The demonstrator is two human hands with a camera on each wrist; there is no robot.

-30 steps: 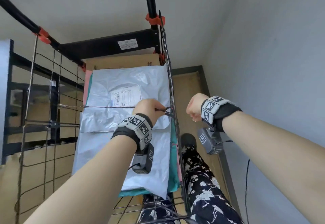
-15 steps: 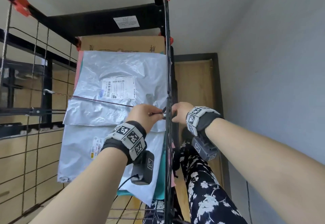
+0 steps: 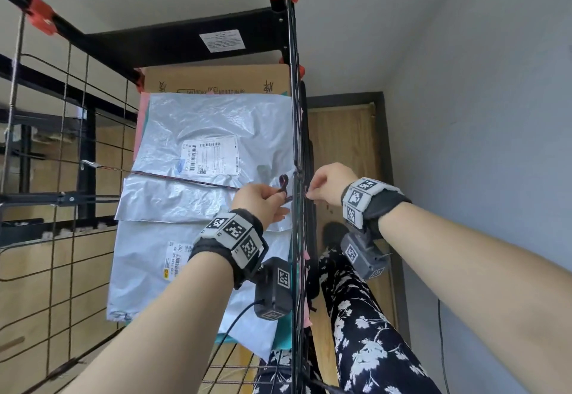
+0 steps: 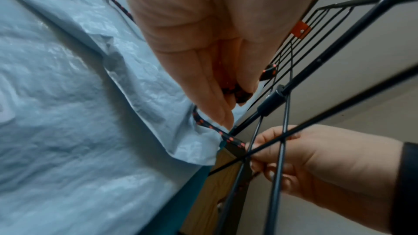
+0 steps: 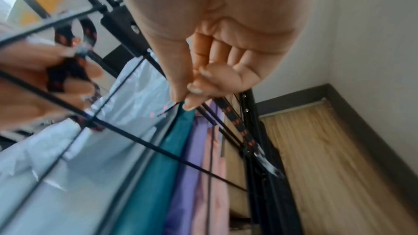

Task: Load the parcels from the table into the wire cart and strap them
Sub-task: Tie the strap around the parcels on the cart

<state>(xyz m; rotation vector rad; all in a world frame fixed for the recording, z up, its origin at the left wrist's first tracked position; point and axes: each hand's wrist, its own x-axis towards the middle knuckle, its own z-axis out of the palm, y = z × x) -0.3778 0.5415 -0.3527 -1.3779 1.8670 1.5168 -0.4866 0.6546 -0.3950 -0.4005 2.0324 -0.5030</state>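
Silver-grey mailer parcels lie stacked in the black wire cart, in front of a cardboard box. A black strap cord with red flecks runs from a hook on the cart's left wall across the top mailer. My left hand grips the cord inside the cart, and a small loop stands above its fingers. My right hand is outside the right wire wall and pinches the cord's thin end through the mesh. The left wrist view shows the cord leading from my fingers to that wall.
Teal, purple and pink parcels stand on edge against the right wall. A second flecked cord with a metal end hangs outside the cart. A grey room wall is close on the right, above a wood floor.
My right hand has come in from the side to the cart's right wall and taken the cord's end. My left hand has kept its hold, and a loop has formed above it.
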